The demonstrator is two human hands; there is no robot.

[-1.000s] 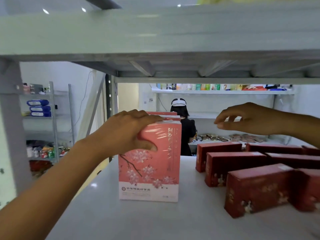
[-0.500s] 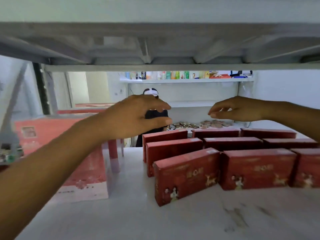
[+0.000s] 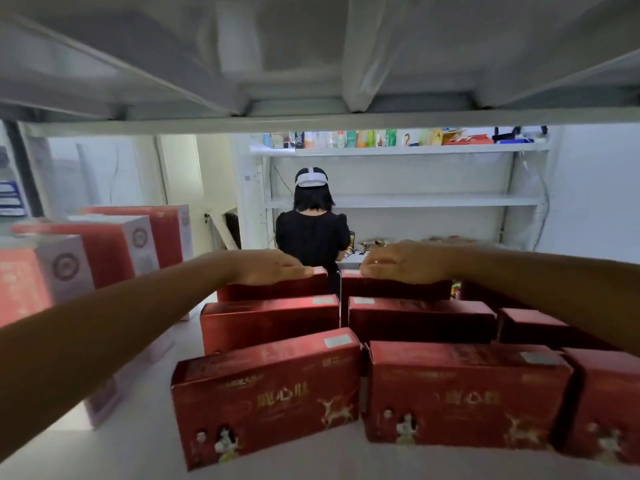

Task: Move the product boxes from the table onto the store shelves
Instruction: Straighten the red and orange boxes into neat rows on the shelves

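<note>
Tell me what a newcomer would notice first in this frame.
Rows of dark red boxes fill the shelf centre and right, with the left hand and right hand resting flat on the back row. Taller pink boxes stand at left; a person in black stands beyond, back turned.

Blurred pink boxes (image 3: 104, 251) — rightmost red box (image 3: 609, 410) cut off.
</note>
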